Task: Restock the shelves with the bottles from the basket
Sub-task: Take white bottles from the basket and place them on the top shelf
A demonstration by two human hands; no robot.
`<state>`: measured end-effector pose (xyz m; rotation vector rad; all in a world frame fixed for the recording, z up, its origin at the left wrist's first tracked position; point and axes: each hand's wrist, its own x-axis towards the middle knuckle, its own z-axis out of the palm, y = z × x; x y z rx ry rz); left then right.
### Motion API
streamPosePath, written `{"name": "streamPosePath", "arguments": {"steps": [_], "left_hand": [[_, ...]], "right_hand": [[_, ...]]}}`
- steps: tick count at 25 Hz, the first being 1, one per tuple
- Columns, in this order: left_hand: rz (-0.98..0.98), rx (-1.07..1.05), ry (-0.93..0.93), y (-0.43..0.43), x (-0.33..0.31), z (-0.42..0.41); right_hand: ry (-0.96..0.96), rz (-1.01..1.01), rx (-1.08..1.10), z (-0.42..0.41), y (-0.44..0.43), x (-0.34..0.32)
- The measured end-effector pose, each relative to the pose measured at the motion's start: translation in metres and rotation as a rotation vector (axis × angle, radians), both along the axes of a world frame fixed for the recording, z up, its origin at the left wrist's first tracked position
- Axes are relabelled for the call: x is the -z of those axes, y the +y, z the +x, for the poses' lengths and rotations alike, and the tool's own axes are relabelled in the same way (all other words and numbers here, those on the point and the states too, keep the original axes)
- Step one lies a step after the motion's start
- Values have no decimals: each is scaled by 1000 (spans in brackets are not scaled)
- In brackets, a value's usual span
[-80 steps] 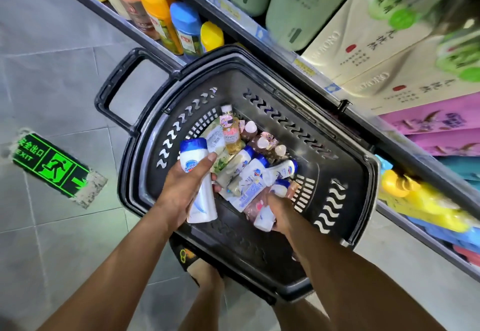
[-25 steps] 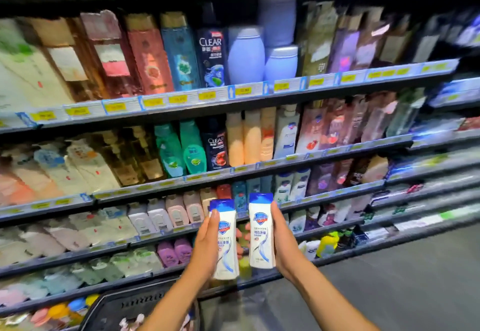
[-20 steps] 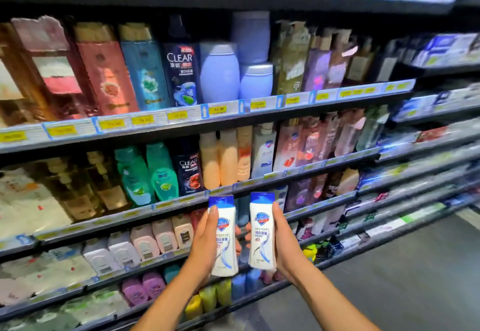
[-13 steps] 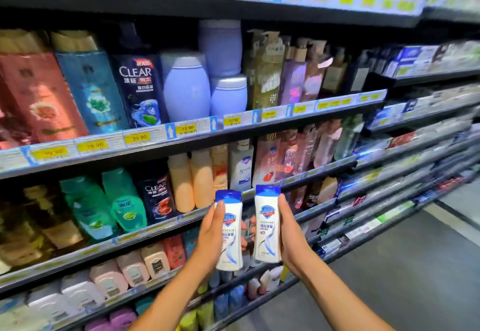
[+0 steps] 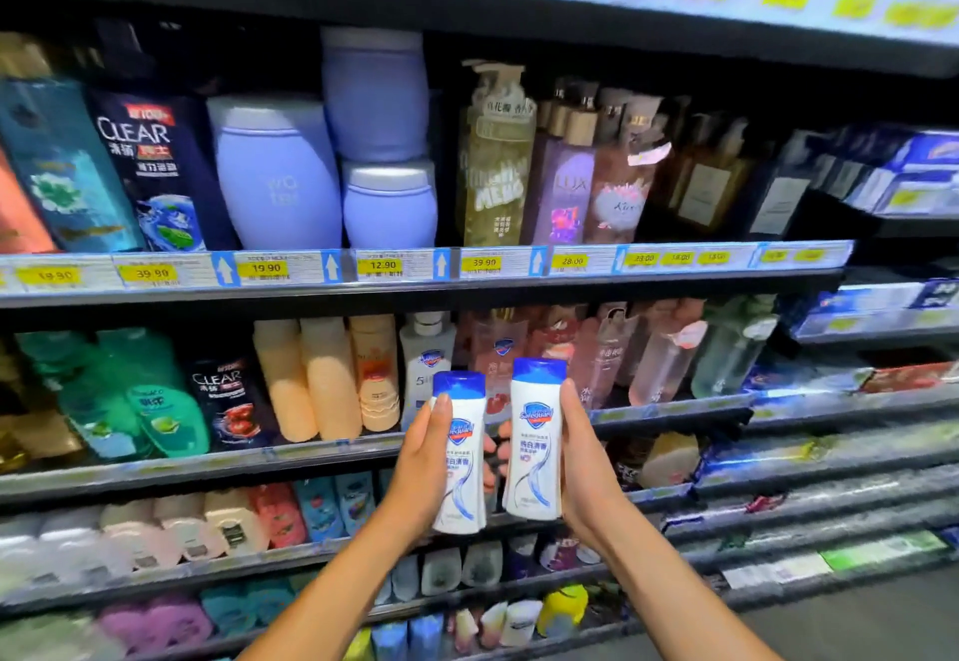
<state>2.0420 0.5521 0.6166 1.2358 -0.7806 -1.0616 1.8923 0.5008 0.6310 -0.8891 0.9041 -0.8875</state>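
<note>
Compared with 0.5 s earlier, the left bottle (image 5: 461, 458) and right bottle (image 5: 534, 445) are sitting higher against the shelves (image 5: 311, 458), their blue caps now overlapping the row with the peach bottles (image 5: 327, 375). A white pump bottle (image 5: 426, 354) is standing directly behind them. The left grip (image 5: 415, 473) is grasping the left bottle and the right grip (image 5: 589, 463) is grasping the right bottle, both upright and just apart.

Left hand (image 5: 419, 471) grips left bottle (image 5: 463, 458); right hand (image 5: 585, 463), right bottle (image 5: 534, 453).

White bottle (image 5: 534, 453) reads Safeguard; dark bottle (image 5: 155, 178) CLEAR; price tag (image 5: 383, 265) 12.90.
</note>
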Motion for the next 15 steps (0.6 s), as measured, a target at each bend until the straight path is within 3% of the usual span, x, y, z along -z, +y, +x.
{"name": "streamPosePath", "arguments": {"steps": [6,15], "left_hand": [[-23,-114,6,-14,-28,-57],[-224,-174,-117,-26,-98,-64]], "right_hand": [[-20,-44,-156,-47,-39,-15],[-135,-135,-304,-59,-58,-73]]}}
